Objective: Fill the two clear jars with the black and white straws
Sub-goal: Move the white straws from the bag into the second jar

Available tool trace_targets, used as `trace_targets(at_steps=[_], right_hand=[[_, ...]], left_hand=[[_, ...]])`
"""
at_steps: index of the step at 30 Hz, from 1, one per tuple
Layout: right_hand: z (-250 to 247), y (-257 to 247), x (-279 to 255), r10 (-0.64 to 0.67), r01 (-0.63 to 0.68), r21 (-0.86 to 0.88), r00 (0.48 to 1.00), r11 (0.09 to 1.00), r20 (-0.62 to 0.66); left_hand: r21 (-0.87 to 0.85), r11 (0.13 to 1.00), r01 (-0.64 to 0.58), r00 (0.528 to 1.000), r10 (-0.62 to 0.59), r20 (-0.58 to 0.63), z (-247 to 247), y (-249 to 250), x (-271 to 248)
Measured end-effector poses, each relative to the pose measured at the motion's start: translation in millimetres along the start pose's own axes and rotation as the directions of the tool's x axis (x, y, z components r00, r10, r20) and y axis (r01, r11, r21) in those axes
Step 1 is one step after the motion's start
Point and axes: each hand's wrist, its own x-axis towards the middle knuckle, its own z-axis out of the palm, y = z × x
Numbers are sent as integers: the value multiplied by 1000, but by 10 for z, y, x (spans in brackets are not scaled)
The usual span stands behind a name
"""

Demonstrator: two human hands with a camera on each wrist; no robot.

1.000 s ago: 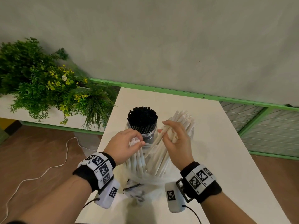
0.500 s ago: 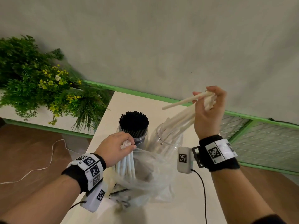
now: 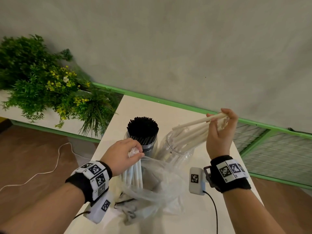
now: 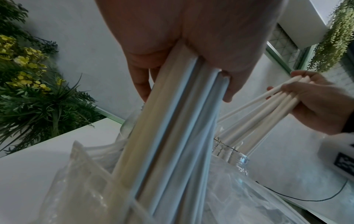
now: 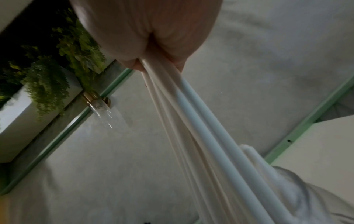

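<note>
- The green leafy plant with small yellow flowers (image 3: 42, 85) sits far left, off the white table (image 3: 168, 112).
- The left hand (image 3: 121, 154) is clenched around the tops of a bunch of long thin white paper straws (image 3: 133, 173). Their bottoms stand inside a floppy see-through plastic bag (image 3: 155, 183).
- The clear plastic jar of thin black straws (image 3: 142, 130) looks full.
- Just beside it stands the second clear plastic jar (image 3: 177, 149), partly filled with white straws.
- The right hand (image 3: 219, 132) grasps a slanted bunch of white straws (image 3: 192, 134) by the top ends. The low ends are in that jar.
- The straws look light and stiff, but may squash. Hold them gently near the top.
</note>
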Motion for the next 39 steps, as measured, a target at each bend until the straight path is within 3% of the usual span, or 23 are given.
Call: trace_targets(at_steps=[5,10,12,14,17,20,25,29,34,39], right_hand=[[35,147,-60,89,-88,-22,995,996,46],[247,306,-124,80,-76,-38,992,996,97],[347,425,-180,90,-75,-93,981,993,173],[409,583,-240,97,-32,-220,952,975,289],[389,793,-301,56,138,-393,895,909,443],[266,933,-299,63,214,-484,867,849,495],[15,974,-234,100,205,-500,850,841,517],[-91,1050,-189,192,247,-562,770,789,608],[-22,1004,-106,248,129,-523,769,843,590],[113,1013,-51,194,211,-451,691,867,697]], left_hand=[[7,1000,4,1000,-4,4,0,14,36],[16,1000,4,1000,-4,8,2,13,51],[13,1000,3,1000,-3,10,-1,18,54],[12,1000,2,1000,-2,11,1,19,56],[8,1000,0,1000,0,3,3,17,54],[7,1000,3,1000,-3,-1,7,17,48],[13,1000,-2,1000,2,0,5,24,49],[17,1000,-2,1000,2,-3,1,30,45],[14,1000,5,1000,-5,-9,4,35,38],[6,1000,7,1000,-7,-11,3,34,45]])
